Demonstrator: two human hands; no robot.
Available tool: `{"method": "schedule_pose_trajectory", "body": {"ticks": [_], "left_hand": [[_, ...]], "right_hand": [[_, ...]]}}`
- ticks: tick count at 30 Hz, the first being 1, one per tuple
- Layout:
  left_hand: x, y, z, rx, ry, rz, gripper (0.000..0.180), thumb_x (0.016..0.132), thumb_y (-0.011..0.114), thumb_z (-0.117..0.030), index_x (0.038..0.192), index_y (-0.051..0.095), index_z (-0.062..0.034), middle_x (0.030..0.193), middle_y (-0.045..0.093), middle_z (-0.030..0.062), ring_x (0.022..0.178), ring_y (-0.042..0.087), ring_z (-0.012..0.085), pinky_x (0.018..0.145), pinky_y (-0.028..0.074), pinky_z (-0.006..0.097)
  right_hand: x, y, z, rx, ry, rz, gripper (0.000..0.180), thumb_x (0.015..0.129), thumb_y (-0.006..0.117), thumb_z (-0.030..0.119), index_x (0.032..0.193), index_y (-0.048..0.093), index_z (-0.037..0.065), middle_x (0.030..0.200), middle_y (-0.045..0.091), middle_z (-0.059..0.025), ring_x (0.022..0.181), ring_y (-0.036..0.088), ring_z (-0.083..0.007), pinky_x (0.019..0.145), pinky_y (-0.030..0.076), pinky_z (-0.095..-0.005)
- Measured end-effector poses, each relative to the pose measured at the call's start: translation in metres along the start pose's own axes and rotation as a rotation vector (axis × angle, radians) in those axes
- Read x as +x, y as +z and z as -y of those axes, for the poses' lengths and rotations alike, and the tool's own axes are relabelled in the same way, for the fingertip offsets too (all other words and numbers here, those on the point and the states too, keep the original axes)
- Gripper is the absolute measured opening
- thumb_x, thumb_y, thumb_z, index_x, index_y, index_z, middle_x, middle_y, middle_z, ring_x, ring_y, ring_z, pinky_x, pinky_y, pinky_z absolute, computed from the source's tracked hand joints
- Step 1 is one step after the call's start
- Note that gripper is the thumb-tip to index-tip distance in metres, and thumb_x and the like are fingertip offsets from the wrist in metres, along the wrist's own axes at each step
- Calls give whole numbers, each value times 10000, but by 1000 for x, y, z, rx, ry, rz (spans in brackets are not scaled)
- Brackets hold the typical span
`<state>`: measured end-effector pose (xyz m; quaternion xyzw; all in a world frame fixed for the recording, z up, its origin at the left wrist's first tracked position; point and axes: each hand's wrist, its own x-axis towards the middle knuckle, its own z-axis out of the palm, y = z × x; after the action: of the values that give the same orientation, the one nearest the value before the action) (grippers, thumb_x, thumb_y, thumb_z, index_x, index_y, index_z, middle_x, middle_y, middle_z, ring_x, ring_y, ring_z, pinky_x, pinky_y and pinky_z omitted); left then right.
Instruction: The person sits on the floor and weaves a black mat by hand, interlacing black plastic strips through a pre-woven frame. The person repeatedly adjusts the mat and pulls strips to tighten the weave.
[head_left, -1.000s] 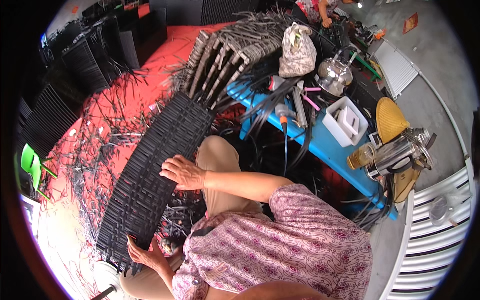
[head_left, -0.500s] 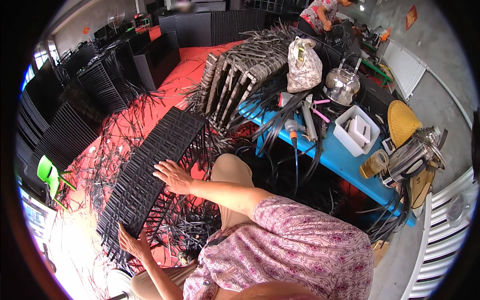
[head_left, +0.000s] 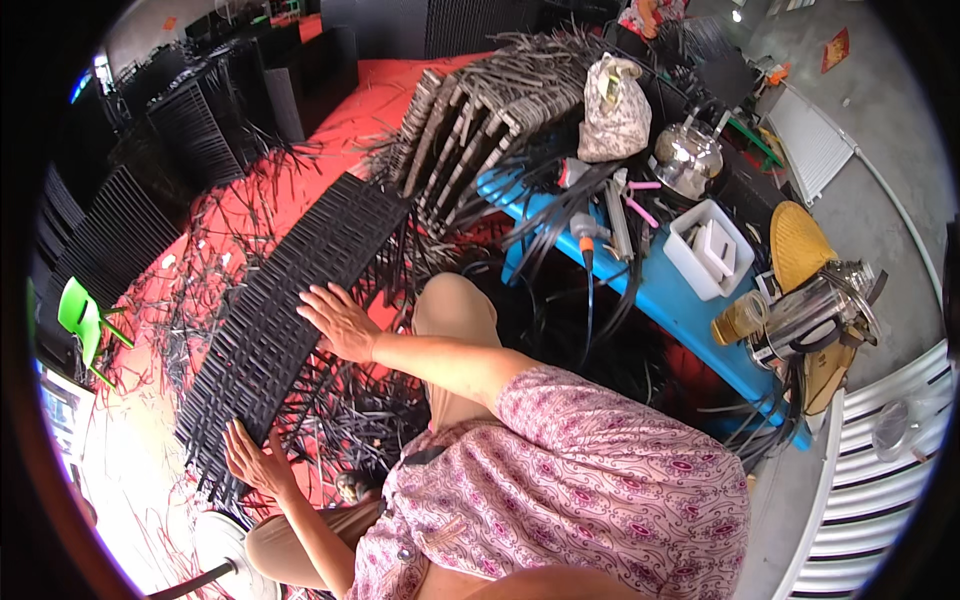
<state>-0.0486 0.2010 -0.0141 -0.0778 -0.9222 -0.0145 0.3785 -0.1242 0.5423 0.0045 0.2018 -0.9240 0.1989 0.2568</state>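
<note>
A long black woven strip panel point(head_left: 290, 265) lies slantwise in front of me, its loose strip ends hanging from the near edge. My right hand point(head_left: 342, 325) rests on the panel's near side around mid-length, fingers spread and pointing left. At its lower left end, my left hand point(head_left: 258, 462) touches the near edge, with fingers stretched out over the weave. Neither hand grips anything that I can see. Loose black strips point(head_left: 360, 430) are heaped beneath the panel, beside my bent knee point(head_left: 455, 310).
To the right, a blue bench point(head_left: 690, 325) carries a white bin point(head_left: 712, 285), a kettle point(head_left: 688, 158), a corded tool point(head_left: 586, 240), a jar point(head_left: 740, 322) and a cloth bag point(head_left: 612, 115). Stacked woven frames point(head_left: 470, 130) stand beyond the panel. A green chair point(head_left: 82, 315) is at left; another person point(head_left: 645, 18) is behind.
The view has tipped downward, so the surroundings sit higher in the picture. My left hand has turned flatter onto the panel, fingers more spread. My right hand stays in much the same place.
</note>
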Motion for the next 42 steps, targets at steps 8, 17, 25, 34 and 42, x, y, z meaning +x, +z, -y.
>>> {"method": "schedule_pose_trajectory", "body": {"ticks": [8,17,25,34,42], "left_hand": [[-1,2,-5,-73,-16,-49,842,955,649,-567,1565,429,-29,1562,527,110,1454,478,288,1193,333,462],[0,-1,4,-58,-34,-42,868,932,692,-540,1564,419,-12,1564,519,120,1444,481,306,1182,336,481],[-4,-8,-5,-70,-55,-9,920,943,650,-587,1602,348,-21,1601,460,156,1456,448,320,1202,311,496],[-9,2,-10,24,-100,-2,940,941,629,-570,1638,289,-39,1656,394,136,1518,379,312,1235,275,491],[-22,-16,-25,109,-265,30,832,912,637,-300,1644,311,-76,1656,409,112,1525,383,267,1251,233,484]], "right_hand": [[-7,0,-2,-5,9,7,782,876,751,303,1534,416,47,1635,351,-152,1551,268,-342,1284,155,-534],[6,4,0,10,-48,-61,786,881,748,285,1541,399,40,1627,349,-159,1545,266,-354,1289,136,-531],[-9,3,1,24,-20,-46,815,844,792,289,1520,408,45,1606,367,-167,1531,285,-365,1283,155,-542],[-13,3,-2,85,-10,-29,854,839,787,276,1551,382,36,1635,335,-175,1555,254,-367,1291,140,-557],[-18,-3,13,67,-66,-65,840,831,792,279,1536,402,39,1637,344,-177,1544,270,-383,1276,167,-560]]}}
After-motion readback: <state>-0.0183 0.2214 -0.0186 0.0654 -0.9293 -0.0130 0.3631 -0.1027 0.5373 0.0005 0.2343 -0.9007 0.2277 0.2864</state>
